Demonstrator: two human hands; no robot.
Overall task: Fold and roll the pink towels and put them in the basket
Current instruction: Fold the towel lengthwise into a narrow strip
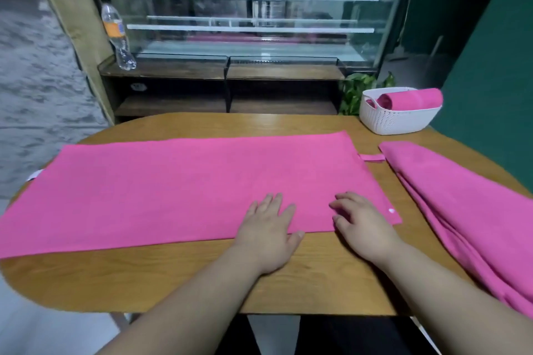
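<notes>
A long pink towel [178, 184] lies flat across the wooden table [288, 279], folded into a wide strip. My left hand [266, 232] rests flat on its near edge, fingers straight. My right hand [362, 225] presses on the towel near its right end, fingers slightly bent. A second pink towel [467, 210] lies bunched at the table's right side and hangs over the edge. A white perforated basket [395, 121] stands at the back right with a rolled pink towel [412, 99] in it.
Behind the table stands a glass display case [248, 8] on a dark wooden shelf. A plastic bottle [116, 37] stands on its left end. A green plant [357, 89] sits beside the basket. A green wall [490, 66] closes the right side.
</notes>
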